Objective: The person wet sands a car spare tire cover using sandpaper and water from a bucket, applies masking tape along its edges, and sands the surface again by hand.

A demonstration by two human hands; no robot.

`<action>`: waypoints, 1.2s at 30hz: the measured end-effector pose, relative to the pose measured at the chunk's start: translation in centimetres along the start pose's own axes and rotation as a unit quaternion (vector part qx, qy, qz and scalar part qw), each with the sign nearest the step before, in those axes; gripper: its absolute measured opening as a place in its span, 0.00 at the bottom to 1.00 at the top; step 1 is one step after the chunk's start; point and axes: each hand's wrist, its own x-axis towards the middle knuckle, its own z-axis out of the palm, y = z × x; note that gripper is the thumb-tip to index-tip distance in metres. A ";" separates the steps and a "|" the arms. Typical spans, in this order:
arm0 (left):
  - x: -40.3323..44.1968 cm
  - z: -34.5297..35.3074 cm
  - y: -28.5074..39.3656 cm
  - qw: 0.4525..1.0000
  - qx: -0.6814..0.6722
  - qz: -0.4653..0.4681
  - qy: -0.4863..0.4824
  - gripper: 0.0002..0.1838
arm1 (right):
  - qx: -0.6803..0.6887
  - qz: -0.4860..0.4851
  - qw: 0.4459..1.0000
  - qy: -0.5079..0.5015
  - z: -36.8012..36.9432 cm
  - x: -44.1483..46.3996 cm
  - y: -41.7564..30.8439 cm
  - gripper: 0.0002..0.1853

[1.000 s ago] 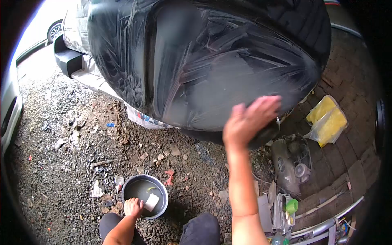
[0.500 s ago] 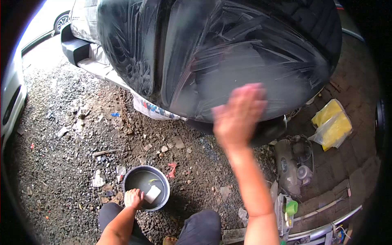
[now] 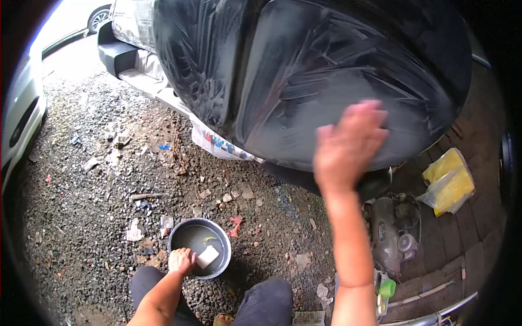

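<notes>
My right hand (image 3: 350, 144) is laid palm down at the lower edge of a large dark curved vehicle panel (image 3: 304, 98), fingers stretched out and a little blurred. Whether anything lies under the palm is hidden. Pale dusty smears and streaks cover the panel. Down at the left, my left hand (image 3: 182, 261) is closed on the rim of a round grey bucket (image 3: 227, 247). Cloudy water fills the bucket, with a white rectangular block (image 3: 207, 257) and a small yellow-green piece in it.
Gravel with litter surrounds the bucket. To the right lie a dusty machine with a motor (image 3: 387, 233), a yellow item in clear plastic (image 3: 450, 182) and a green object (image 3: 387, 288). A white car (image 3: 24, 119) stands at the left edge.
The view has shifted, so the panel and bucket sit slightly further right. My right hand has moved a little to the right, still at the panel. My left hand stays on the bucket rim.
</notes>
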 end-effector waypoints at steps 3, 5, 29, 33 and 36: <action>0.0 -0.3 0.0 1.000 0.008 -0.001 -0.009 0.17 | 0.025 -0.211 0.967 -0.144 3.7 -7.3 -7.2 0.41; 0.1 -0.1 0.1 1.000 0.009 -0.001 -0.001 0.17 | -0.022 -0.328 0.928 -0.177 3.6 -7.7 -7.1 0.42; 0.0 -0.6 0.1 1.000 0.003 -0.011 -0.007 0.16 | -0.096 -0.437 0.875 -0.186 3.4 -5.9 -8.2 0.31; 0.1 -0.4 0.0 1.000 -0.004 -0.003 0.000 0.15 | -0.111 -0.479 0.850 -0.192 0.9 -6.5 -2.4 0.32; 0.1 -0.3 -0.1 1.000 -0.006 -0.003 -0.003 0.16 | -0.094 -0.461 0.854 -0.220 0.5 -8.0 -0.5 0.32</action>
